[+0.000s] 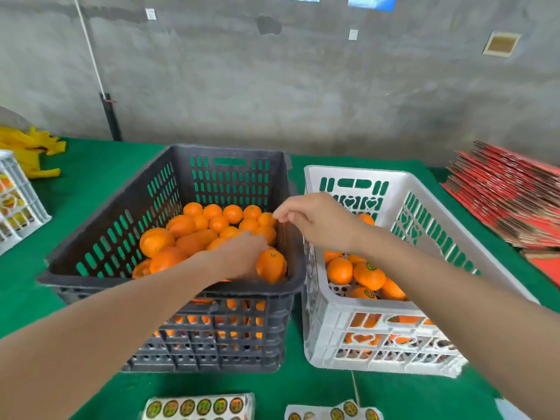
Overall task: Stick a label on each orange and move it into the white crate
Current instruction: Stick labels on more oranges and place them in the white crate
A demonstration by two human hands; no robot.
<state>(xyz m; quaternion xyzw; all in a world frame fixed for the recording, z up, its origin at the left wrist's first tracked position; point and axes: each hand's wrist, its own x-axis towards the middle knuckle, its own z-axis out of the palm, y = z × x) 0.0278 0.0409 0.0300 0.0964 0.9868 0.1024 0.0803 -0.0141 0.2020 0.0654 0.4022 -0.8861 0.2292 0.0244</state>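
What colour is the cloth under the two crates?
The cloth is green; the head view shows it.

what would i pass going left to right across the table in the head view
small white basket → black crate → white crate → red cardboard stack

No word or number can be read anywhere. Round yellow-and-dark labels sit in rows on a sticker sheet (pixel 197 407) at the near edge of the desk (pixel 91 183) and on a second sheet (pixel 333 412) beside it, and the same kind of label (pixel 370 266) shows on two oranges (pixel 368 275) in the white crate (pixel 357 172), but their print is too small to make out. Two pale paper slips (pixel 150 13) on the wall and the printed red cartons (pixel 509 195) at the right are likewise illegible.
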